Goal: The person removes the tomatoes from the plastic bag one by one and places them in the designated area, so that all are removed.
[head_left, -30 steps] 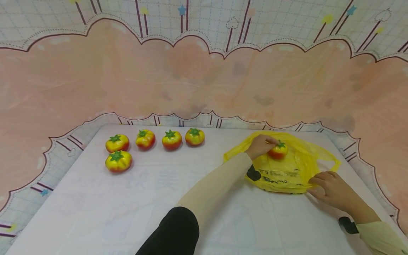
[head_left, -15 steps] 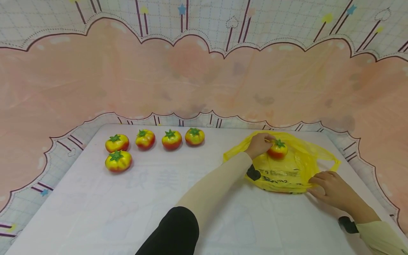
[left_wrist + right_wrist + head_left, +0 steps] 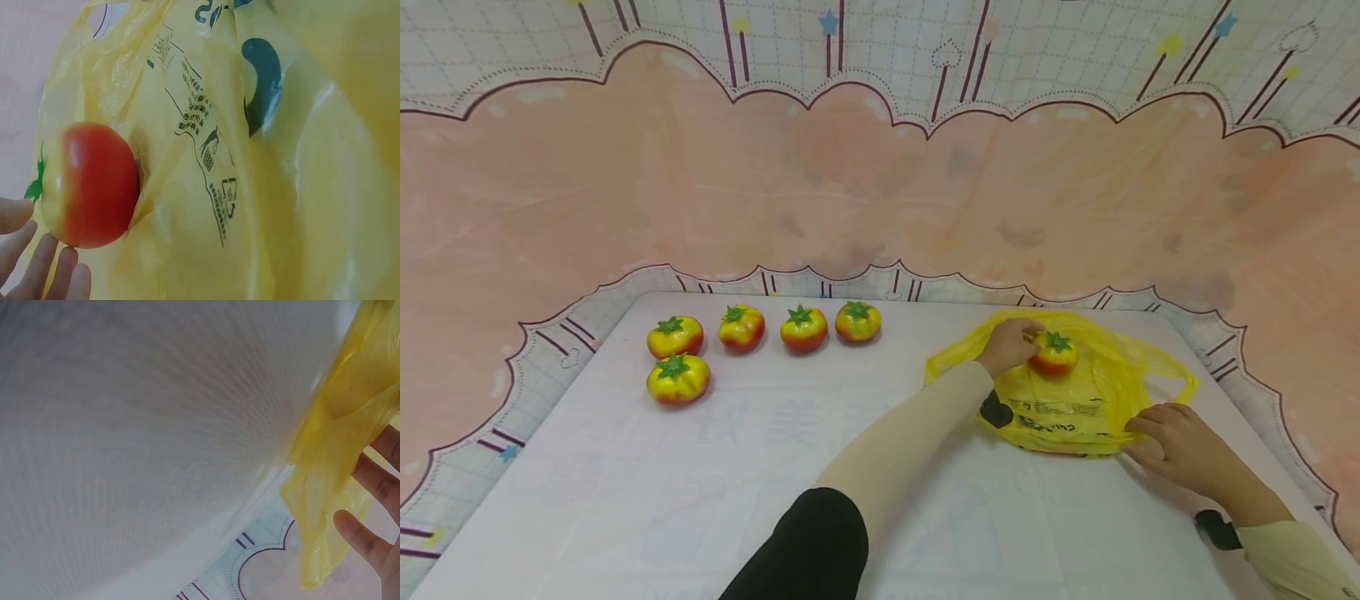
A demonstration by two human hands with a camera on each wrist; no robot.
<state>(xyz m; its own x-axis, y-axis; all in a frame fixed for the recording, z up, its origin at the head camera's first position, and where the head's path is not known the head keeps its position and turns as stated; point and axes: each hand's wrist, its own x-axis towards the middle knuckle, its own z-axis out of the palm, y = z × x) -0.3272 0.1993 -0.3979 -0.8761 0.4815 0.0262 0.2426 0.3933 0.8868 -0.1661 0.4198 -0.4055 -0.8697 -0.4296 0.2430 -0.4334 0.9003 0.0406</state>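
A red and yellow tomato (image 3: 1054, 355) with a green leafy top sits on the yellow plastic bag (image 3: 1060, 410), within its spread mouth. My left hand (image 3: 1009, 345) is at the tomato's left side. Seen from the left wrist, its fingers are loosely extended, fingertips (image 3: 67, 256) right at the tomato (image 3: 94, 184) and thumb by the green top. My right hand (image 3: 1183, 446) holds the bag's near right edge; in the right wrist view its fingers and thumb (image 3: 359, 534) are at the thin yellow film (image 3: 334, 450).
Several more tomatoes (image 3: 805, 331) stand along the back left of the white table (image 3: 715, 500), one of them (image 3: 678, 381) in front of the others. A patterned cloth (image 3: 850, 192) hangs behind the table. A bag handle loop (image 3: 1180, 379) lies toward the right.
My left hand has drawn back slightly from over the tomato to its left side, uncovering more of it. The tomato, the bag and my right hand stay nearly in place.
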